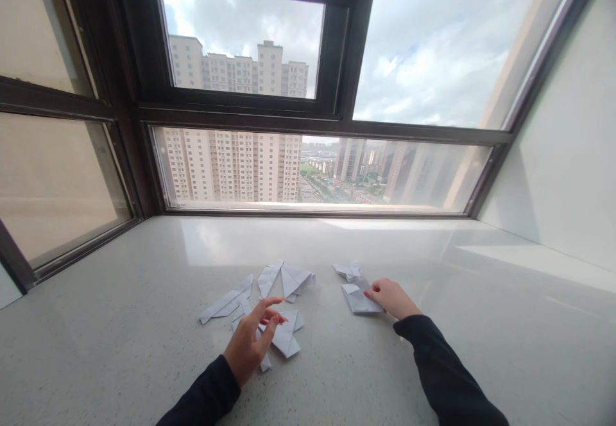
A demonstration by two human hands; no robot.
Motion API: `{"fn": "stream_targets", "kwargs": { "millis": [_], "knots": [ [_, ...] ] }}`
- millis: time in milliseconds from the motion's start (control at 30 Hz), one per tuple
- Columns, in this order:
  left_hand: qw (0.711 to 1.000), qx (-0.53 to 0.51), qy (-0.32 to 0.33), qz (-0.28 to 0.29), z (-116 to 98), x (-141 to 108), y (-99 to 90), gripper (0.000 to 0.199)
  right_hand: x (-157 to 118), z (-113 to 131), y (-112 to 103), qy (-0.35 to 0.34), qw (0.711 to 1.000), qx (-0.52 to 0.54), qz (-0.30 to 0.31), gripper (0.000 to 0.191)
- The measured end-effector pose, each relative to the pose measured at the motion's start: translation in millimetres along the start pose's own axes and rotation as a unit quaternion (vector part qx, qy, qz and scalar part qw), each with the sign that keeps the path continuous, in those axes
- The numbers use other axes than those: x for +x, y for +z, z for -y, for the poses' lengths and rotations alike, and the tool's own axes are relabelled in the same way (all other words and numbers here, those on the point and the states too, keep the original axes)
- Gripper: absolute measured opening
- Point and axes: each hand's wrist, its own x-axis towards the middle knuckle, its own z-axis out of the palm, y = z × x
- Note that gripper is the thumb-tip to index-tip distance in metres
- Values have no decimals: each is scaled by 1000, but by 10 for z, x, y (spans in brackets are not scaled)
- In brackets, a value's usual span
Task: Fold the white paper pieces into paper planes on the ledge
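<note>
Several folded white paper pieces lie on the pale speckled sill. My left hand (pixel 253 337) is over the left group, fingers apart and holding nothing; beneath and beside it is a folded paper (pixel 287 335). Behind that hand sits a wide folded paper (pixel 294 277), and a long narrow one (pixel 227 299) lies to its left. On the right, my right hand (pixel 391 298) pinches the right edge of a squarish folded paper (pixel 360 299). A smaller folded paper (pixel 347 271) lies just behind this one.
The pale sill (pixel 144 336) reaches back to a dark window frame (pixel 312 213). A white wall (pixel 568 156) borders the right side, and another window pane (pixel 58 182) stands at the left. Tall buildings show outside.
</note>
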Motion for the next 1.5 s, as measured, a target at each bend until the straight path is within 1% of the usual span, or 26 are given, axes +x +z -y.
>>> {"fn": "stream_targets", "kwargs": {
  "millis": [133, 267, 400, 500, 633, 700, 800, 900, 1033, 1133, 1233, 1300, 1400, 1467, 1500],
  "knots": [
    [1000, -8, -13, -1, -24, 5, -17, 28, 17, -50, 0, 16, 998, -54, -24, 21],
    [1000, -6, -9, 1, -37, 3, -21, 27, 5, -60, 30, 13, 995, -88, -39, 11],
    [1000, -5, -5, -9, -48, -5, -12, 26, 20, -83, 47, 8, 991, -117, -66, 4],
    [1000, -1, -7, -17, -43, -4, -2, 26, 30, -101, 52, 9, 988, -129, -89, 6],
    [999, 20, -20, -41, 1, 8, 9, 26, 19, -99, 71, 15, 985, -127, -115, 21],
    [998, 34, -21, -55, 32, 14, 11, 26, 10, -88, 88, 16, 985, -122, -123, 25],
    [997, 48, -13, -66, 69, 19, 7, 26, 0, -67, 113, 14, 985, -112, -131, 24],
    [996, 54, -6, -64, 87, 24, -2, 27, -7, -46, 113, 13, 986, -100, -135, 23],
    [996, 59, -8, -67, 111, 38, -10, 27, -32, -25, 38, 8, 988, -82, -134, 22],
    [996, 48, -30, -71, 141, 50, -12, 27, -59, -1, -30, 5, 988, -65, -137, 19],
    [995, 56, -48, -62, 163, 50, -17, 28, -74, 64, -37, 1, 989, -47, -143, 14],
    [994, 88, -53, -46, 163, 39, -18, 30, -76, 138, -3, 1, 988, -36, -153, 9],
    [984, 162, -71, 7, 153, 12, -6, 37, -82, 283, 69, 1, 984, -24, -175, 6],
    [975, 204, -73, 49, 156, -7, 12, 48, -100, 387, 119, -21, 980, -5, -195, 7],
    [971, 218, -70, 64, 163, -15, 22, 54, -114, 437, 147, -45, 977, 12, -208, 7]
  ]
}}
